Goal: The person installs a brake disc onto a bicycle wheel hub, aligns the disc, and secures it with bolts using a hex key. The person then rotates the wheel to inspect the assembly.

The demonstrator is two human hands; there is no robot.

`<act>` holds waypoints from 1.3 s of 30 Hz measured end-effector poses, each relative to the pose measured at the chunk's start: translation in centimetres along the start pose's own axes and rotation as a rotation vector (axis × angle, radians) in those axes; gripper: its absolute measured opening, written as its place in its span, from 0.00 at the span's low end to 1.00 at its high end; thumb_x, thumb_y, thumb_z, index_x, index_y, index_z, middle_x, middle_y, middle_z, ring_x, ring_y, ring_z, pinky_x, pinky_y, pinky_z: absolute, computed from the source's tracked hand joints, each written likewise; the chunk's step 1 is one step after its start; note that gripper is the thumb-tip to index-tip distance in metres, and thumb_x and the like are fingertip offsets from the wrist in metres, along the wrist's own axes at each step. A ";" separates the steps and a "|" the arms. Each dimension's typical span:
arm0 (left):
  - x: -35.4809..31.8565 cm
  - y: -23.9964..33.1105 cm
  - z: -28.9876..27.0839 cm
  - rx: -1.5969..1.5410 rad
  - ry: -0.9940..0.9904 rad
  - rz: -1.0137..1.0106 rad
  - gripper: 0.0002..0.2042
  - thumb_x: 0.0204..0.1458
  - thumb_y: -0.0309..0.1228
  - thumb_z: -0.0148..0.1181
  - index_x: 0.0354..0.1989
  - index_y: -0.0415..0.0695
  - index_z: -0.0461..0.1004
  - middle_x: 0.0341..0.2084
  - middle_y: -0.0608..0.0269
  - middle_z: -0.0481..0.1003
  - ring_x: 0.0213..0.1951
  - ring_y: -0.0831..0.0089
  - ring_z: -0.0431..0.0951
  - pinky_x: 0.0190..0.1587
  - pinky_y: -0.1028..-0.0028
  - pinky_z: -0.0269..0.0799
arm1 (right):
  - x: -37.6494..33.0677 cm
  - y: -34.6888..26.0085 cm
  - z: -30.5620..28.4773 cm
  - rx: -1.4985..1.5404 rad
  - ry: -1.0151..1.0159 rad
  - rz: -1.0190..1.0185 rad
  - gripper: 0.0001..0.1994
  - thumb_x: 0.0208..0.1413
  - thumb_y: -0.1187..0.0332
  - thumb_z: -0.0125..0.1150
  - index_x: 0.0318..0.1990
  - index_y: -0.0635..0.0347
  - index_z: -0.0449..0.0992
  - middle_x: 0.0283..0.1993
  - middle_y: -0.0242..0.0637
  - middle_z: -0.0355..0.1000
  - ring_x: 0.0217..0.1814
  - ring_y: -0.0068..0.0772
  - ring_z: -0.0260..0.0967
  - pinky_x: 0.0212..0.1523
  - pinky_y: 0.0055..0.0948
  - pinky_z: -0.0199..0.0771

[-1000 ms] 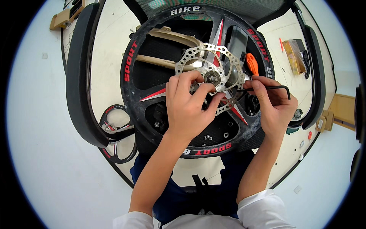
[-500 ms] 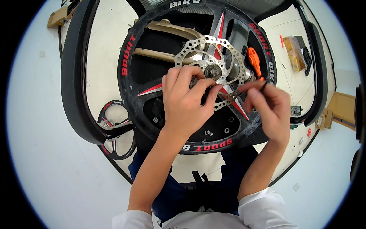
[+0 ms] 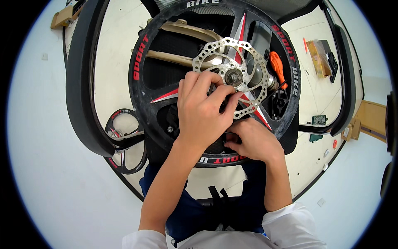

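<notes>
Head cam: has L hand (image 3: 204, 108) curled over near-left of drilled disc-brake rotor (image 3: 263, 75), close to hub (image 3: 233, 77), can't tell re grip. Has R hand (image 3: 258, 140) part-curled at near gap of bike wheel (image 3: 137, 101), hold hidden. Shows rotor mid-wheel, orange-handled tool (image 3: 277, 66) to R.

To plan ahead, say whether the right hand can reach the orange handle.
Probably yes: the orange handle lies uncovered inside the wheel; the right hand need only clear a spoke.
</notes>
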State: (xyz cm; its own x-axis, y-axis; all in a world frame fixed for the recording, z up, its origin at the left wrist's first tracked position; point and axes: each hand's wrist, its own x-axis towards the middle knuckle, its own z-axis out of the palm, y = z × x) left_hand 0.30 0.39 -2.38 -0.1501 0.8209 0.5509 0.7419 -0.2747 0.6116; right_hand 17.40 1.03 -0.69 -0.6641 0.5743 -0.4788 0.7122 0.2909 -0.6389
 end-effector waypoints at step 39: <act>0.3 0.0 -0.6 -0.086 0.000 -0.020 0.12 0.38 0.21 0.68 0.35 0.45 0.83 0.33 0.65 0.74 0.36 0.64 0.70 0.39 0.68 0.66 | 2.4 -0.2 -4.8 0.048 0.831 -0.143 0.09 0.48 0.75 0.73 0.37 0.66 0.81 0.32 0.38 0.76 0.27 0.32 0.73 0.27 0.28 0.71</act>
State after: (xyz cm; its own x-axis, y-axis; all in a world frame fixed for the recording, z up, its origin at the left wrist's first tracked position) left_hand -0.14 0.34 -1.82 -0.1644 0.8271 0.5376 0.6799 -0.2998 0.6692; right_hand 16.72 6.00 1.19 -0.3500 0.9162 0.1954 0.6116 0.3814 -0.6931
